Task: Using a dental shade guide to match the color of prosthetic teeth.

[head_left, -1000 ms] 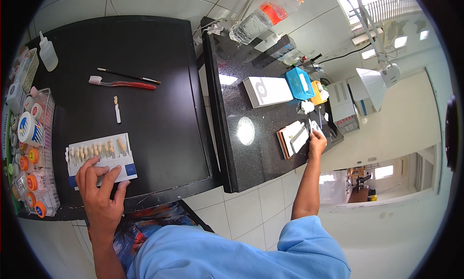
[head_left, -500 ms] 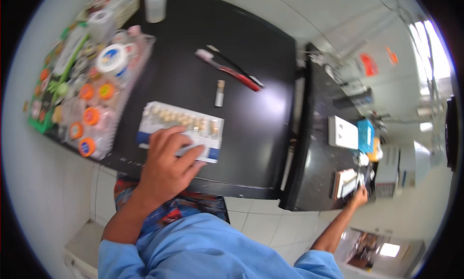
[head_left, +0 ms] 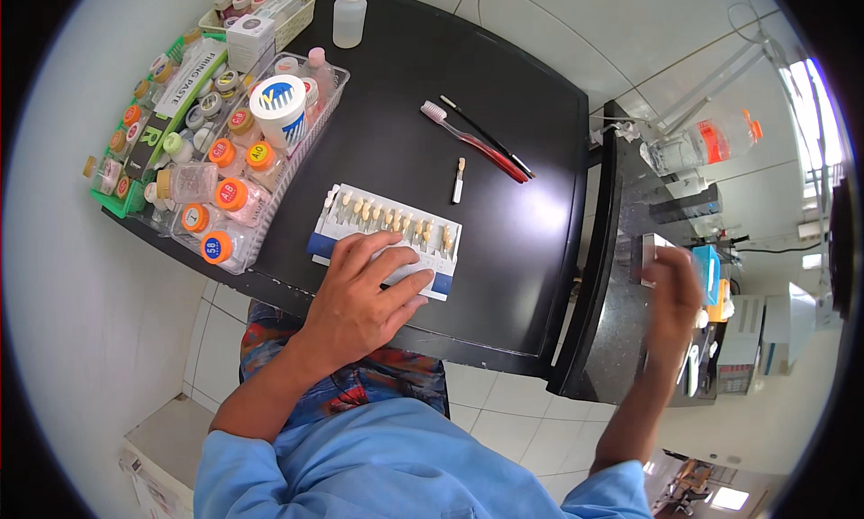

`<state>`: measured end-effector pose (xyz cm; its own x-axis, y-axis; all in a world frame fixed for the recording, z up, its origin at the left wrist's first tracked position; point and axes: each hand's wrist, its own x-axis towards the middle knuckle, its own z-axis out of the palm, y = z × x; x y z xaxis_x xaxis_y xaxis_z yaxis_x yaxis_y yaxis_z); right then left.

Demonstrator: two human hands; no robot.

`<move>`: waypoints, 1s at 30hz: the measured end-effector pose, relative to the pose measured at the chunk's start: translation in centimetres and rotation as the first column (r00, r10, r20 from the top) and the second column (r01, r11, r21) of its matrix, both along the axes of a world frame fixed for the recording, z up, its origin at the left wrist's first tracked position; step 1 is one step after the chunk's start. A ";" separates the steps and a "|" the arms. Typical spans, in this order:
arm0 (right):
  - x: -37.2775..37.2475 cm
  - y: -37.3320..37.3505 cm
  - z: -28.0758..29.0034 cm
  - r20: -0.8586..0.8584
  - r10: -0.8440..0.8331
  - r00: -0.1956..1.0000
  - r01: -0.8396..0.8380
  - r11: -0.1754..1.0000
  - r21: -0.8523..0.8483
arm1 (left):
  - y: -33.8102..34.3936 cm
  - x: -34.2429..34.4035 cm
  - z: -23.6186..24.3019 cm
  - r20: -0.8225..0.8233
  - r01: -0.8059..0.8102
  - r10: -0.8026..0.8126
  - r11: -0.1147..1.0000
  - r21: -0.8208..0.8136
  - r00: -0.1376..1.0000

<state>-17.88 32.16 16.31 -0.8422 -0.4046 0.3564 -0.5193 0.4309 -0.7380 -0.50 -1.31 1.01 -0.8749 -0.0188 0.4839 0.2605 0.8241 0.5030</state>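
1. Near the middle of the view, slightly toward 9 o'clock, a flat rectangular white holder with blue corners point(head_left: 441, 286) is seen lying on a glossy black tabletop point(head_left: 396, 105). A row of cream tooth-shaped tabs point(head_left: 396, 220) is carried along its far half.
2. At 8 o'clock, the near half of the holder is covered by the bare left hand point(head_left: 360, 290). Its fingers are bent and slightly apart across the face; whether the holder is clamped or merely pressed cannot be told.
3. At 3 o'clock, the bare right hand point(head_left: 673, 290) is held up before a speckled black counter point(head_left: 621, 330). It is blurred, so whether its fingers are apart or together cannot be told. Just beside it, a blue plastic basket point(head_left: 708, 267) is seen.
4. Between 12 and 1 o'clock, a single cream-tipped tab with a white lower end point(head_left: 457, 191) is laid apart from the row.
5. At 1 o'clock, a red-handled toothbrush point(head_left: 490, 155) is placed beside a slim black-handled brush point(head_left: 486, 134).
6. At 10 o'clock, a clear plastic basket point(head_left: 310, 132) is filled with orange-capped jars point(head_left: 231, 193) and a white tub with blue stripes point(head_left: 278, 110).
7. At 11 o'clock, a translucent white squeeze bottle point(head_left: 349, 20) is stood upright.
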 end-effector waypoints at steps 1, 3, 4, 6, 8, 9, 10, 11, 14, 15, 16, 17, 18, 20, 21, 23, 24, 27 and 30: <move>-0.7 -2.9 -0.2 0.020 0.197 0.980 -0.194 0.936 0.295 | -0.1 0.0 -0.1 -0.005 -0.002 0.002 1.000 -0.007 1.000; -0.8 -10.0 -1.3 0.090 0.422 0.902 -0.415 0.795 0.442 | -0.3 0.1 -0.4 -0.015 0.023 -0.023 1.000 0.007 1.000; -1.0 -12.1 -2.1 0.187 0.478 0.858 -0.508 0.738 0.445 | -0.2 -0.1 -0.3 -0.025 0.027 -0.027 1.000 0.003 0.999; -2.4 -14.5 -4.5 0.148 0.541 0.828 -0.528 0.661 0.534 | -0.1 -0.4 0.0 0.007 0.041 -0.041 0.999 0.032 0.999; -3.2 -15.7 -6.0 0.119 0.610 0.784 -0.538 0.571 0.620 | -0.1 -0.5 0.1 0.009 0.049 -0.049 0.999 0.018 0.999; -3.4 -16.2 -6.4 0.140 0.597 0.790 -0.532 0.555 0.640 | -0.1 -0.5 0.1 0.022 0.056 -0.056 0.998 0.009 0.998; -3.6 -16.4 -6.6 0.160 0.582 0.797 -0.526 0.538 0.659 | -0.1 -0.5 0.1 0.018 0.052 -0.052 0.999 0.006 0.998; -3.7 -16.5 -6.9 0.156 0.593 0.790 -0.531 0.534 0.657 | -0.1 -0.4 0.0 0.023 0.052 -0.052 0.999 0.010 0.998; -3.8 -15.9 -7.7 0.262 0.558 0.787 -0.596 0.579 0.556 | -0.1 -0.2 0.1 0.031 0.044 -0.045 0.999 0.017 0.999; -3.7 -15.8 -7.7 0.270 0.558 0.785 -0.605 0.596 0.527 | -0.1 -0.1 0.2 0.035 0.048 -0.048 0.999 0.022 0.998; -3.7 -15.8 -7.7 0.280 0.556 0.783 -0.614 0.614 0.497 | -0.1 -0.1 0.2 0.041 0.049 -0.050 0.999 0.018 0.998; -3.8 -15.9 -7.6 0.282 0.554 0.783 -0.614 0.617 0.492 | -0.1 0.0 0.3 0.041 0.046 -0.047 0.999 0.020 0.998; -3.8 -16.0 -7.5 0.300 0.559 0.773 -0.629 0.616 0.475 | 0.0 0.0 0.3 0.041 0.043 -0.044 0.999 0.023 0.998; -3.9 -16.2 -7.5 0.319 0.562 0.763 -0.643 0.616 0.455 | -0.1 0.0 0.3 0.048 0.040 -0.040 0.999 0.015 0.998; -4.0 -16.2 -7.5 0.317 0.569 0.759 -0.647 0.603 0.467 | -0.1 0.0 0.3 0.049 0.032 -0.032 0.999 0.010 0.998; -4.2 -16.3 -7.5 0.316 0.577 0.753 -0.652 0.590 0.476 | 0.0 -0.1 0.4 0.056 0.040 -0.040 0.999 0.011 0.998; -4.1 -16.2 -7.4 0.320 0.570 0.757 -0.648 0.589 0.482 | 0.0 -0.2 0.5 0.060 0.047 -0.048 0.999 0.014 0.997; -3.9 -16.2 -7.1 0.333 0.555 0.762 -0.643 0.585 0.495 | 0.0 -0.3 0.6 0.062 0.051 -0.051 0.999 0.001 0.997; -3.9 -16.2 -7.5 0.310 0.564 0.766 -0.636 0.592 0.495 | 0.0 -0.3 0.8 0.070 0.054 -0.054 0.999 0.002 0.996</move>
<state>-21.80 15.99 8.82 -0.3534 -0.9195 -0.1723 -0.7423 0.3877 -0.5464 -0.81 -1.35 1.83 -0.9065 0.0291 0.4212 0.2683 0.8100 0.5215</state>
